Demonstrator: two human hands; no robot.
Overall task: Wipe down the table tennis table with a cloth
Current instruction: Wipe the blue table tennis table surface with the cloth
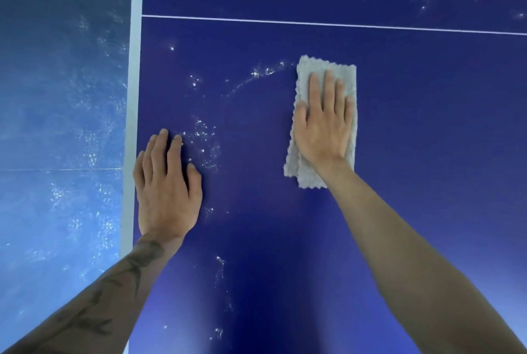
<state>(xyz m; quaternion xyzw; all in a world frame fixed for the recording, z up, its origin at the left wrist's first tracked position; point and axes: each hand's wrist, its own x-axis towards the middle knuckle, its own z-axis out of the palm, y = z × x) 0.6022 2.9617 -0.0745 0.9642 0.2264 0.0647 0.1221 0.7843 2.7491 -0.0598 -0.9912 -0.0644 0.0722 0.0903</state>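
1. Your right hand (323, 128) lies flat on a grey cloth (328, 68), a little toward 2 o'clock from the middle of the view. Its fingers (330, 88) are straight and slightly spread, pressing down on the cloth rather than curling round it.
2. The cloth is folded into a long strip running from 12 to 6 o'clock on the dark blue surface (427, 139). Its far end shows beyond your fingertips at 12 o'clock. Its near end sticks out beside your wrist at 7 o'clock.
3. Your left hand (166, 194) rests palm down on the bare surface at 8 o'clock from the middle, well apart from the cloth. Its fingers are released and nearly straight, holding nothing, and point toward 12 o'clock.
4. A patch of white specks (205, 139) sits just beside the left fingertips, at their 1 o'clock. A faint curved smear (242, 85) arcs from there toward the cloth's 10 o'clock corner. More specks are scattered across the far part of the surface, from 12 to 2 o'clock.
5. A thin white line (313, 23) crosses the surface from 9 to 3 o'clock, beyond the cloth's far end.
6. A broad pale stripe (131, 96) marks the surface's edge, just beside your left hand at its 9 o'clock. Past it lies a mottled blue floor (57, 96).
7. Your left forearm (114, 282), marked with dark tattoos, enters from 7 o'clock.
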